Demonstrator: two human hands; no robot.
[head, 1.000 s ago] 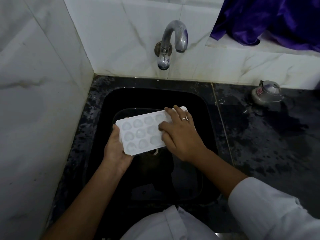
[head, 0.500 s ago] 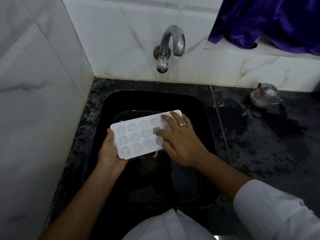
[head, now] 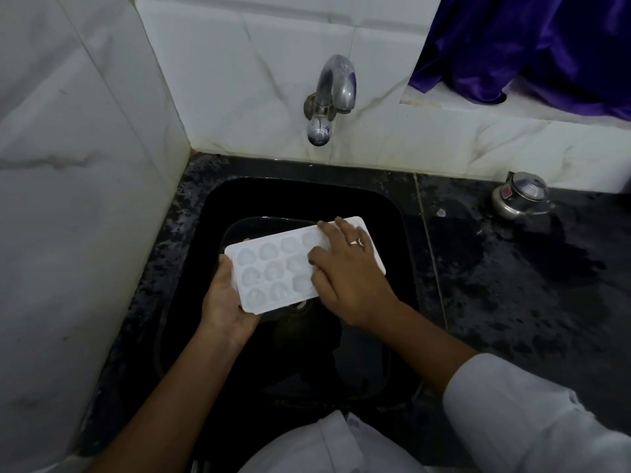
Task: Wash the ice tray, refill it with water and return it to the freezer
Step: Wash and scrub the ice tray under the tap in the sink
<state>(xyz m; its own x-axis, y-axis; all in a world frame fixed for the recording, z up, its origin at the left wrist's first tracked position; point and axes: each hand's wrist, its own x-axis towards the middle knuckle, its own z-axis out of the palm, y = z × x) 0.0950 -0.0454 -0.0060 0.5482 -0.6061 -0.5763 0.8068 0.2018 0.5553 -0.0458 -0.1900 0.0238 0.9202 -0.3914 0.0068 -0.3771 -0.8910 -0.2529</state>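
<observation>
Holds ice tray over black sink, left hand grip grasping its left end; presses right hand flat on right cells (grip released).

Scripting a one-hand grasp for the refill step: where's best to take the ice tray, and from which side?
Take the ice tray by its short left end, coming from the left and slightly below, as the left hand does, thumb on the rim. The tray is long, thin and cells-up over the sink, so an end pinch likely keeps the cells clear. The right hand covers the other end.
</observation>
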